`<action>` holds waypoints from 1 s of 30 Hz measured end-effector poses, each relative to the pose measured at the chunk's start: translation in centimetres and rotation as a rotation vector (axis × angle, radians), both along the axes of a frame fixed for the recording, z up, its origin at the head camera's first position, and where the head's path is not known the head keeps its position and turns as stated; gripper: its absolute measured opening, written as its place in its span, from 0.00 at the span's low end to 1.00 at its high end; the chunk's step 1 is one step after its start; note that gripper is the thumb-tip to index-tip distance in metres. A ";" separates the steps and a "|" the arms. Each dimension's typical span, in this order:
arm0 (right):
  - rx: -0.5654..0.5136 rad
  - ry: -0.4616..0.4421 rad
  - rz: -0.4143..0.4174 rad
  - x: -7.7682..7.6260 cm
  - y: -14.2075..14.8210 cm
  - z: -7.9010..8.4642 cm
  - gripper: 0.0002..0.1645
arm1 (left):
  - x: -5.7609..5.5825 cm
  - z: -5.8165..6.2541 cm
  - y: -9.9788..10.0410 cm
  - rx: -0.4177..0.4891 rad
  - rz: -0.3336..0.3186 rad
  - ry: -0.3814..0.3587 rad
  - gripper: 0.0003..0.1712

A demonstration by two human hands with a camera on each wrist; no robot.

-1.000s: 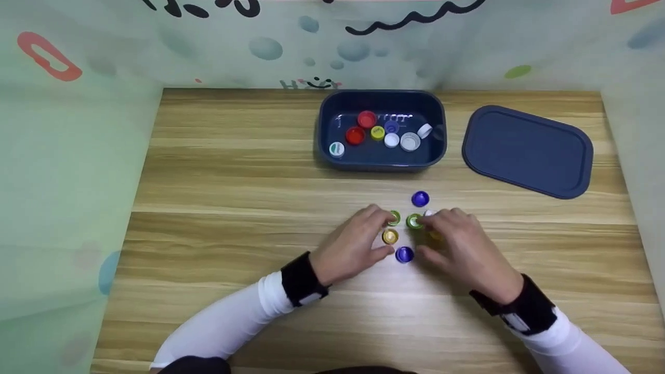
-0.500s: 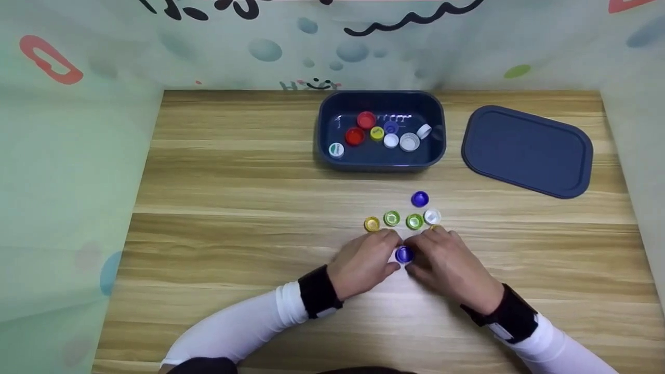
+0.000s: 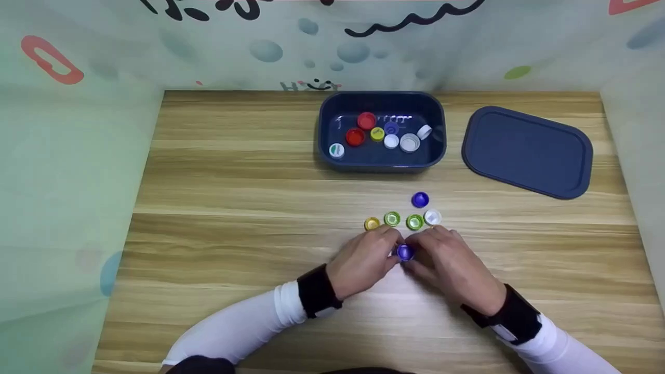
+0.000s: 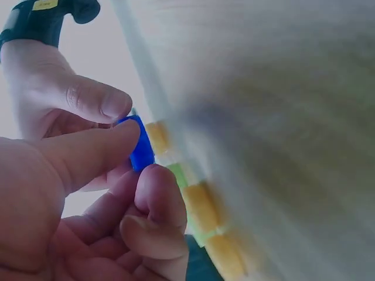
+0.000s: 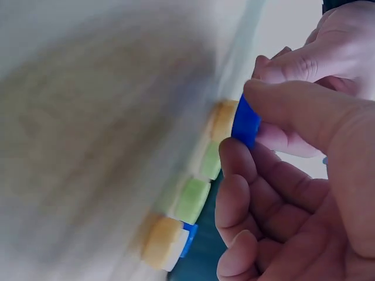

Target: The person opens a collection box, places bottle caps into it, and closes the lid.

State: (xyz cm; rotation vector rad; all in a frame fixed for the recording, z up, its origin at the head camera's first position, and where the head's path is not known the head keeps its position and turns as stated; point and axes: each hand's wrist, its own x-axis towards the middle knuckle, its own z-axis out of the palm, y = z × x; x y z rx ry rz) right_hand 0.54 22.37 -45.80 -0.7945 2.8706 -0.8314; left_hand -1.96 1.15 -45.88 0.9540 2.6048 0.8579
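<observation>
Blue cap (image 3: 405,253), head view: located between my two hands, on the near-edge side of the other tabletop caps. My left hand (image 3: 363,258) and right hand (image 3: 460,262) grip it from opposite sides. Beyond my fingers, left to right, lie a yellow cap (image 3: 372,224), two green caps (image 3: 392,218) and a white cap (image 3: 433,217); a second blue cap (image 3: 420,200) sits nearer the far edge. At the middle of the tabletop's (image 3: 223,208) far edge stands a navy box (image 3: 382,167) containing assorted caps (image 3: 410,142). Its matching lid (image 3: 527,151) lies near the far right corner.

Left wrist view: my left thumb and a finger pinch the cap; my right thumb is just beside it.

Right wrist view: my right thumb and fingers pinch the same cap. Yellow and green caps form a row past my fingertips.
</observation>
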 end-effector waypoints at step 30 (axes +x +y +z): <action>-0.254 -0.025 -0.139 -10.4 -4.2 5.0 0.20 | -8.4 5.8 -3.0 0.450 0.375 -0.278 0.20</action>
